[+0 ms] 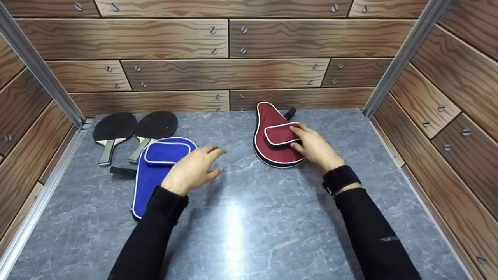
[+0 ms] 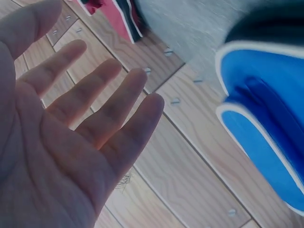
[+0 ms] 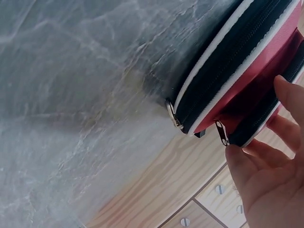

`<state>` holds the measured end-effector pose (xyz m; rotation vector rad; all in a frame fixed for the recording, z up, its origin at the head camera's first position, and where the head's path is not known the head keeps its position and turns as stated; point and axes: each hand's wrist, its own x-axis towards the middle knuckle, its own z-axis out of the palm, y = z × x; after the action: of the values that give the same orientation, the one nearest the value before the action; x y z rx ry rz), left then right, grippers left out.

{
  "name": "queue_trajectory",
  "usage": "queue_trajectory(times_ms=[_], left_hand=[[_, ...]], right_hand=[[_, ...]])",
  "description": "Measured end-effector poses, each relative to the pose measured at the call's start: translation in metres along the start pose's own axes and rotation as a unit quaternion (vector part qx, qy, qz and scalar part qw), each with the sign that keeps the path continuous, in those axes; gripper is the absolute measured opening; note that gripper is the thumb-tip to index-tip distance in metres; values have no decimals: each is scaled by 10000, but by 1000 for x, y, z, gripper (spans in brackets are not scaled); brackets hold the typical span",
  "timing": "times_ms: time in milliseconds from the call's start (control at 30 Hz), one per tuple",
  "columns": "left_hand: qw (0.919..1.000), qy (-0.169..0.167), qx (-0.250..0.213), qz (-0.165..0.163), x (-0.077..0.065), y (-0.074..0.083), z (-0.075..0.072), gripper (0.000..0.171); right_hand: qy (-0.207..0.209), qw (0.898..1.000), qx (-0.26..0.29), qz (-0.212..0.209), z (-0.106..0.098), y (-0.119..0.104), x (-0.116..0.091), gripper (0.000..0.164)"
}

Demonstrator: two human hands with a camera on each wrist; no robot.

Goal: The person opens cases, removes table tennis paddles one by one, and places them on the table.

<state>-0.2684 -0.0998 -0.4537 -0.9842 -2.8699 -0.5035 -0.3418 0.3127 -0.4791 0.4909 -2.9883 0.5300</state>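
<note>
Gripping the pocket [image 1: 278, 135] of the red case [image 1: 272, 154] on the bench [image 1: 280, 233] with the right hand [image 1: 314, 147], holding nothing in the spread left hand [image 1: 193, 167]; seemingly partway, with two paddles [image 1: 115, 126] left out near the blue case [image 1: 151, 177].

"What was hidden?"
"The left hand [image 1: 194, 169] covered part of the blue case [image 1: 149, 184]; the right hand [image 1: 316, 147], one end of the red pocket [image 1: 279, 135]."
"And the sleeve mark [image 1: 389, 238]?"
"It was too small to read."
</note>
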Motion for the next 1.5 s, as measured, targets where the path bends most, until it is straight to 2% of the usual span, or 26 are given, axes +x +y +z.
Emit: queue_trajectory(times_ms=[233, 433, 767, 900, 1133, 1500], left_hand=[[9998, 95, -117, 124, 22, 10, 7, 56], [9995, 163, -248, 148, 40, 16, 19, 57], [9988, 378, -296, 113, 65, 23, 36, 58], [9988, 380, -264, 137, 72, 24, 42, 58], [9974, 500, -367, 374, 79, 29, 55, 56], [9974, 406, -351, 491, 81, 34, 66, 57]], right_hand=[[-58, 9998, 68, -165, 5, -3, 1, 64], [-43, 9991, 137, -397, 11, -12, 2, 63], [-198, 9979, 288, -542, 19, -31, 1, 64], [-289, 9974, 328, -577, 23, -38, 0, 64], [-332, 9963, 365, -698, 27, -50, -3, 63], [-514, 9926, 683, -865, 27, -56, -10, 64]])
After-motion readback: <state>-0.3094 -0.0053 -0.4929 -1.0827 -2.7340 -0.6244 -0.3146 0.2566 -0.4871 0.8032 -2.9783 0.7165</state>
